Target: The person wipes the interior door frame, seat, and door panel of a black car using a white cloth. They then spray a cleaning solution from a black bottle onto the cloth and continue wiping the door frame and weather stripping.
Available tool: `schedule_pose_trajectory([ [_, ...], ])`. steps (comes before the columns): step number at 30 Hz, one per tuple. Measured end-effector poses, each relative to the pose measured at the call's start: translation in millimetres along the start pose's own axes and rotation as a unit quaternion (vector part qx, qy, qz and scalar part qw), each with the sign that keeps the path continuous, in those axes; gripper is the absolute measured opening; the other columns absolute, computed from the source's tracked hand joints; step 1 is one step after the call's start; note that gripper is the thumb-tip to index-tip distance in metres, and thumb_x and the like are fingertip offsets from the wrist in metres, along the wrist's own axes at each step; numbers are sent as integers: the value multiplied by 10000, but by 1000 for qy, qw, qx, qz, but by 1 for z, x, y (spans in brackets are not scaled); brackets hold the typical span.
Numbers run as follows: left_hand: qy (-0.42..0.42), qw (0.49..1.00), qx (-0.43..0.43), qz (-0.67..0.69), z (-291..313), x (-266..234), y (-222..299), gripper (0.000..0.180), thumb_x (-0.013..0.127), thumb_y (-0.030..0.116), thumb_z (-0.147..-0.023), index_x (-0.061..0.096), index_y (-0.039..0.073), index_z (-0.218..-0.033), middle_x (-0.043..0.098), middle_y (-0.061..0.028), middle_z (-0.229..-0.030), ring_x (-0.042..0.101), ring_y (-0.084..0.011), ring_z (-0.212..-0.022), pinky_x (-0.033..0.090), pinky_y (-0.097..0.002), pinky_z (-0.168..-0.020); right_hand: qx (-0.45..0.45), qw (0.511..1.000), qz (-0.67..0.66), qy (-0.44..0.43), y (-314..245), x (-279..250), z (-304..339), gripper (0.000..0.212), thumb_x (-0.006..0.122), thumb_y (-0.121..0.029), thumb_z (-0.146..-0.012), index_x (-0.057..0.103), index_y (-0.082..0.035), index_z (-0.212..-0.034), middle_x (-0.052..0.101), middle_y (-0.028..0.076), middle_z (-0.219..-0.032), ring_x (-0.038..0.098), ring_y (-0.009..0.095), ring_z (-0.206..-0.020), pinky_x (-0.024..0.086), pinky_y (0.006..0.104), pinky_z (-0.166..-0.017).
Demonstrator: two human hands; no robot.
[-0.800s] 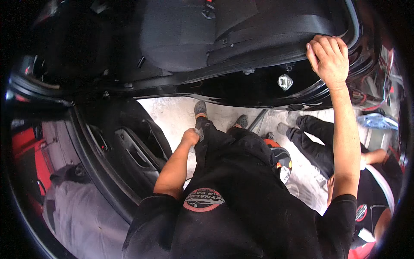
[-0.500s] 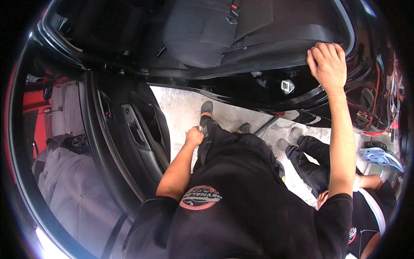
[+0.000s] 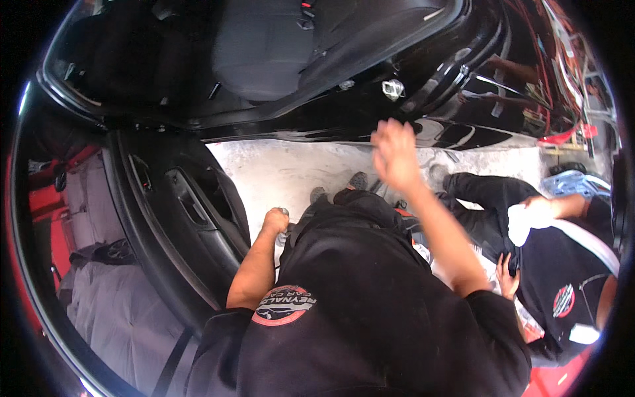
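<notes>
The right hand [image 3: 395, 155] has left the rear edge of the car's doorway [image 3: 452, 16], hanging free, fingers loosely spread; the left hand [image 3: 274, 220] curls closed, contents unclear.

The door [image 3: 198, 231] stands left of the left hand [image 3: 274, 221]

The pale, scuffed floor [image 3: 278, 169] was brightly lit; at left, a wide grey cover [image 3: 126, 331] spread in wrinkles near red panels [image 3: 47, 218].
</notes>
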State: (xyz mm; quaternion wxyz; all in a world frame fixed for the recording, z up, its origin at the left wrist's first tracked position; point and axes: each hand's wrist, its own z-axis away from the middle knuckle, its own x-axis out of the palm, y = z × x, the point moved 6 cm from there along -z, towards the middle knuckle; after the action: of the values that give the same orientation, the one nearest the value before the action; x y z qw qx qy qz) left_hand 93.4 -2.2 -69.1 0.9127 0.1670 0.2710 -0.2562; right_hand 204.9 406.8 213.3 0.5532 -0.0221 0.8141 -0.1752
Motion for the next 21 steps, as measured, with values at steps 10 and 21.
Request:
schedule_pose_trajectory([
  [10, 52, 997, -5, 50, -5, -63, 45, 395, 515, 203, -799, 664, -34, -1078, 652, -274, -1137, 629, -387, -1093, 499, -435, -961, 542, 694, -56, -471, 20, 27, 491, 301, 602, -252, -921, 644, -39, -1129, 711, 117, -997, 676, 231, -882, 518, 360, -790],
  [21, 32, 766, -111, 632, 21, -62, 46, 519, 530, 29, -796, 552, -43, -1309, 678, -212, -1057, 643, -297, -1061, 505, -380, -926, 678, 621, -390, -41, -63, 108, 432, 316, 564, -293, -951, 647, -22, -1090, 685, 62, -932, 640, 184, -826, 501, 343, -696],
])
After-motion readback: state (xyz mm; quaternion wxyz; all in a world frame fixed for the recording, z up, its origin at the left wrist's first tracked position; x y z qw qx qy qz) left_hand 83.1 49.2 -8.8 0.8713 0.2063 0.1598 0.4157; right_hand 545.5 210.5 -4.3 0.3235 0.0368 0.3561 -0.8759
